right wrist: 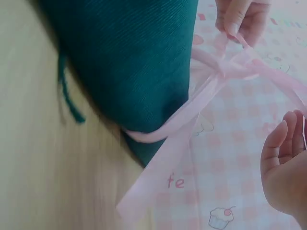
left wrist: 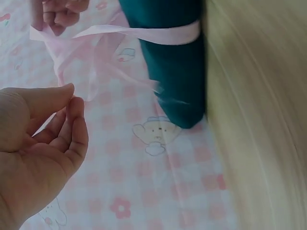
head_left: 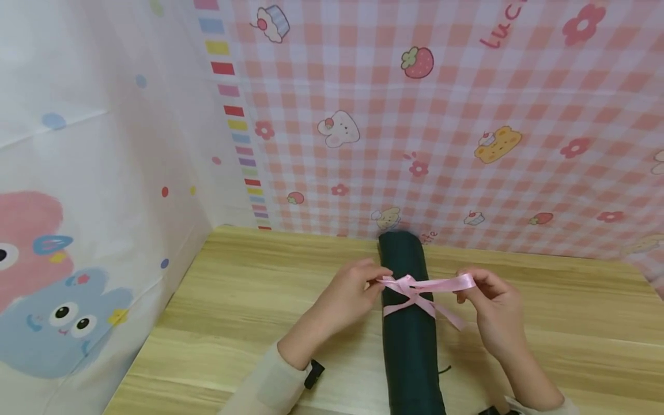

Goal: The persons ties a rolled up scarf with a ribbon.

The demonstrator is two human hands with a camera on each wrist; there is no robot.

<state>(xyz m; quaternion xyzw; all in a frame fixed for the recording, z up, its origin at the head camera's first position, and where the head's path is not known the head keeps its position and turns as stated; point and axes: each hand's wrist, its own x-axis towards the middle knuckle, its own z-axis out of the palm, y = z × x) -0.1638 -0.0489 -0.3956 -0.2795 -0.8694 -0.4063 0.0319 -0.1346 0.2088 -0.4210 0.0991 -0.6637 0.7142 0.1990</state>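
A dark green roll of ribbed cloth (head_left: pixel 411 360) lies lengthwise on the table, its far end close to the checked backdrop. Pink satin ribbon (head_left: pixel 415 300) wraps around it and crosses in a loose knot on top. From the left, my left hand (head_left: pixel 346 297) pinches a bit of the ribbon between thumb and forefinger, as the right wrist view also shows. Across the roll, my right hand (head_left: pixel 499 314) grips a length of ribbon stretched out to the right. One loose ribbon tail (right wrist: pixel 144 189) hangs down the roll's right side, its end cut at a slant.
The wood-grain table (head_left: pixel 249 288) extends on both sides of the roll. Behind it rises a pink checked cloth (head_left: pixel 363 80), with a white printed cloth (head_left: pixel 104 173) on the left. A dark green cord (right wrist: pixel 67 93) sticks out from the roll's right side.
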